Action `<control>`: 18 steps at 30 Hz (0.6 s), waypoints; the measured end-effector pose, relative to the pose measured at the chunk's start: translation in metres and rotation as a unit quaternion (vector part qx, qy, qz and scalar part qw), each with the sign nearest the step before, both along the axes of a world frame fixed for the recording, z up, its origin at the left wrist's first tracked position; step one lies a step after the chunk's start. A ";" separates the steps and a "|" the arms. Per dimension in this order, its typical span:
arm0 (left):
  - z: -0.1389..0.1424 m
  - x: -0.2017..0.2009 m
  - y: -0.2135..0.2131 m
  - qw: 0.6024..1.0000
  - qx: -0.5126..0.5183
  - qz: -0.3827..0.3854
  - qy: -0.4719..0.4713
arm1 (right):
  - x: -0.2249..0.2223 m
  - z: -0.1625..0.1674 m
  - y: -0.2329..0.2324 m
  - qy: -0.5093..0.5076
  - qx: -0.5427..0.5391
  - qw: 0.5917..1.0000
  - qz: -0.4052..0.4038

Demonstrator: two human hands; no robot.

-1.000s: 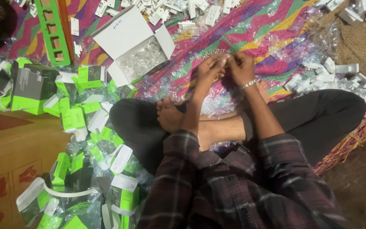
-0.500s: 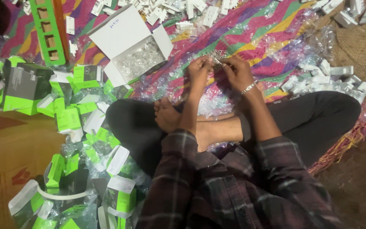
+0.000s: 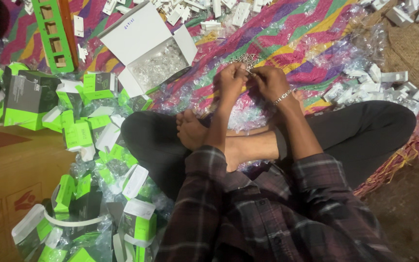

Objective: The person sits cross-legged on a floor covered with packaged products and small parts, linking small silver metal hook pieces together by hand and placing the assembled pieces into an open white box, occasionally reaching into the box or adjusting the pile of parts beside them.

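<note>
Between the two hands, just above the person's crossed bare feet (image 3: 204, 131), a small clear plastic packet (image 3: 249, 72) is pinched at the fingertips, too small and blurred to tell what is inside it. The left hand (image 3: 232, 80) is closed on the packet's near end with thumb and fingers curled together; the right hand (image 3: 269, 81), with a thin metal bracelet (image 3: 283, 96) at the wrist, is likewise closed on the other end, so the two hands touch at the packet. Just beyond the fingertips, on the striped multicoloured mat (image 3: 292, 39), lies a small heap of metal screws (image 3: 245, 59), near the hands but apart from them. A loose pile of crumpled clear wrappers (image 3: 248, 116) lies on the mat directly under the hands and against the feet. Up and to the left of the left hand stands an open white cardboard box (image 3: 146, 51) filled with clear packets, well apart from it. Green and white retail boxes (image 3: 76, 133) are scattered along the person's left side, beside a green plastic frame (image 3: 49, 31). White plastic switch parts (image 3: 394, 85) are strewn on the mat to the right of the right hand and across the top edge. The person sits cross-legged in dark trousers and a plaid shirt (image 3: 277, 213).
</note>
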State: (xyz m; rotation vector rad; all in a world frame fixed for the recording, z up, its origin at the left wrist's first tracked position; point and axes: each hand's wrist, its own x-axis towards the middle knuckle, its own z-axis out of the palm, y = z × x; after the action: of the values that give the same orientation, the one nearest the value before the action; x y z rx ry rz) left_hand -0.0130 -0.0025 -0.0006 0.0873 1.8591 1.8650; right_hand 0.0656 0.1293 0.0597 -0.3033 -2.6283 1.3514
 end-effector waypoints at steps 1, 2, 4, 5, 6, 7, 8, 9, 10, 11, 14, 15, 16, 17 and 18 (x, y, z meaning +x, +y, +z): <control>0.003 0.002 -0.001 0.999 -0.032 -0.006 0.032 | 0.000 0.002 0.000 0.006 0.004 1.000 0.003; 0.006 0.004 -0.002 0.992 -0.061 -0.008 0.111 | 0.001 0.003 -0.001 0.011 0.008 1.000 0.006; 0.015 0.007 -0.006 0.957 -0.116 -0.012 0.267 | 0.002 0.005 -0.004 0.022 0.024 0.999 -0.001; 0.019 0.007 -0.007 0.942 -0.121 -0.007 0.313 | 0.003 0.005 -0.007 0.027 0.033 0.999 -0.006; 0.023 0.009 -0.007 0.925 -0.125 -0.003 0.359 | 0.003 0.006 -0.010 0.038 0.036 0.999 -0.006; 0.028 0.010 -0.008 0.906 -0.129 0.002 0.404 | 0.003 0.005 -0.013 0.049 0.039 0.998 -0.006; 0.032 0.013 -0.008 0.908 -0.117 -0.008 0.401 | 0.003 0.005 -0.015 0.060 0.042 0.997 -0.006; 0.036 0.018 -0.008 0.911 -0.105 -0.019 0.397 | 0.002 0.004 -0.014 0.070 0.068 0.995 -0.033; 0.039 0.023 -0.007 0.914 -0.093 -0.029 0.393 | 0.001 0.004 -0.013 0.079 0.094 0.991 -0.060; 0.043 0.031 -0.008 0.906 -0.083 -0.062 0.410 | -0.001 0.004 -0.008 0.091 0.121 0.985 -0.087; 0.046 0.046 -0.008 0.884 -0.052 -0.108 0.451 | -0.007 0.005 0.017 0.054 0.051 0.965 -0.251; 0.045 0.046 -0.009 0.886 -0.048 -0.094 0.451 | -0.009 0.005 0.021 0.064 -0.014 0.966 -0.249; 0.043 0.045 -0.007 0.889 -0.038 -0.075 0.450 | -0.010 0.006 0.026 0.075 -0.071 0.964 -0.243; 0.039 0.041 -0.006 0.933 -0.049 -0.068 0.349 | -0.011 0.007 0.027 0.089 -0.126 0.960 -0.232; 0.034 0.034 -0.005 0.965 -0.061 -0.061 0.246 | -0.013 0.006 0.024 0.067 -0.230 0.948 -0.210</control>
State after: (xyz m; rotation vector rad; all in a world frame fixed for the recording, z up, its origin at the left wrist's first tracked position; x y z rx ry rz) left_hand 0.0205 -0.0077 0.0337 0.6609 2.2272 1.7450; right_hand 0.0529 0.1536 0.0653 -0.7528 -1.9550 1.7261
